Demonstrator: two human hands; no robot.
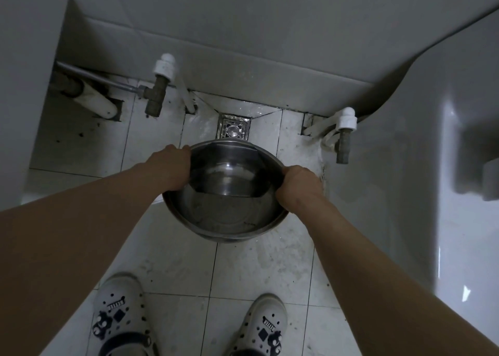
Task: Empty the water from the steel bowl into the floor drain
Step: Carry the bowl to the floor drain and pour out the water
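Observation:
I hold a round steel bowl [226, 193] above the tiled floor, gripping it on both sides. My left hand [172, 168] grips its left rim and my right hand [298, 184] grips its right rim. The bowl tilts away from me, its far rim lower, with water lying in its bottom. The square metal floor drain [233, 127] sits in the floor just beyond the bowl's far rim, close to the wall. No water is visibly pouring.
A brass valve with a white cap [159, 85] and pipes stand left of the drain; another capped valve [344, 134] stands to the right. A white fixture [432, 166] fills the right side. My two white clogs [121, 309] are on the wet tiles below.

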